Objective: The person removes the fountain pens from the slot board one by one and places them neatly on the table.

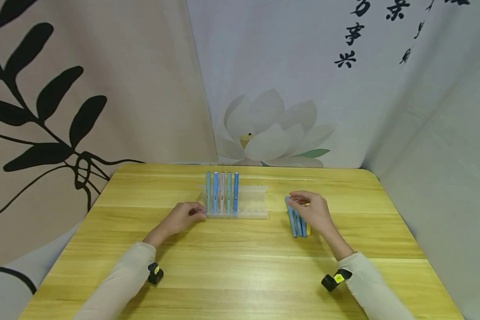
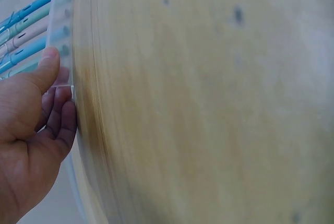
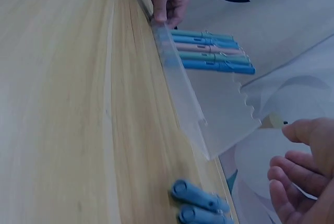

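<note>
A clear plastic pen rack [image 1: 254, 201] stands on the table with several pens upright in its left part: green, blue and pink ones. At its lower left corner my left hand [image 1: 184, 218] pinches the edge, thumb [image 2: 49, 65] on the front lip and the other fingers curled by the end. To the right of the rack lie several loose blue pens [image 1: 292, 222] side by side, plus a yellow pen [image 1: 308, 230] partly covered by my hand. Over their far ends hovers my right hand [image 1: 315, 212], its fingers loosely bent and nothing held in the right wrist view.
The wooden table [image 1: 240, 275] meets a printed curtain [image 1: 284, 66] at its far edge. Notches run along the upper edge of the rack's back panel [image 3: 224, 98]. Both wrists carry small black cameras [image 1: 156, 274].
</note>
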Tool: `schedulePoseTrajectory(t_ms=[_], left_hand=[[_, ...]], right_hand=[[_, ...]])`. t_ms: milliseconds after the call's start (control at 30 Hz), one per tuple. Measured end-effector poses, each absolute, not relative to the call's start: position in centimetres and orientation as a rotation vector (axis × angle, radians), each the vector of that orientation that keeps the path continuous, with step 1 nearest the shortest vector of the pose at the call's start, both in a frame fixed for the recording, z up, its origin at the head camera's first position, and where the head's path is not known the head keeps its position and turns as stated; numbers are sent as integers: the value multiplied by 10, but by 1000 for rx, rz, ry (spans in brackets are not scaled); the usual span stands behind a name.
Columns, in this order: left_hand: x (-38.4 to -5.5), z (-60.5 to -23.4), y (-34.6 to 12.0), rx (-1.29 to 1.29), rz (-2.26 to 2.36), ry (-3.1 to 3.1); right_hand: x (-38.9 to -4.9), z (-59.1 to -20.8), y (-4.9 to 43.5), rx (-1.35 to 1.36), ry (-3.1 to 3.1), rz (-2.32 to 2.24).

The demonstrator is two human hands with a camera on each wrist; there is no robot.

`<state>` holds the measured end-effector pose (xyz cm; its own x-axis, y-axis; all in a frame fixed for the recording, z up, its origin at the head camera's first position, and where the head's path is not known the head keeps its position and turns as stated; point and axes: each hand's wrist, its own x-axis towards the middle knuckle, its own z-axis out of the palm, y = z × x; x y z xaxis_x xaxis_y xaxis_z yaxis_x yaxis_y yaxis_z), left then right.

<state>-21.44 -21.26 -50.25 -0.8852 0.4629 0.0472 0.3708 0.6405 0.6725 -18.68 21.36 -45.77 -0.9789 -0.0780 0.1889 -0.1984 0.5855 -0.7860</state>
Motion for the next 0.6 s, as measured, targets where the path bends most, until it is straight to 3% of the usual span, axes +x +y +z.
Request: schedulePoseTrajectory(t_ms=[600], left_hand=[[-215, -504, -214, 706, 1094, 2712]], right_hand=[[-203, -470, 153, 406, -2603, 1511]])
